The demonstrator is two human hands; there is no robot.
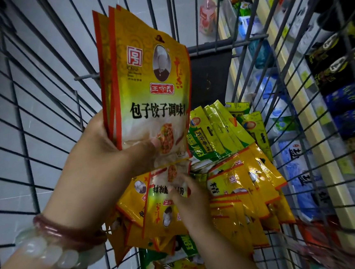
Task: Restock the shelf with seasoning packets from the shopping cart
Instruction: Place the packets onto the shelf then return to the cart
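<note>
My left hand [108, 149] grips a small stack of yellow seasoning packets [146, 88] with red edges, held upright above the shopping cart [46, 105], thumb across the front one. Lower down, my right hand [190, 197] reaches into the pile of packets [242, 189] in the cart and pinches the edge of another yellow packet [168, 180] lying upside down. Green packets [217, 133] stand behind the yellow ones. The shelf [315, 116] runs along the right, seen through the cart's wire side.
The cart's wire walls enclose the pile on all sides, with grey floor showing through on the left. A pink bottle [207, 16] stands beyond the cart's far end. Blue and dark packaged goods fill the shelf rows on the right.
</note>
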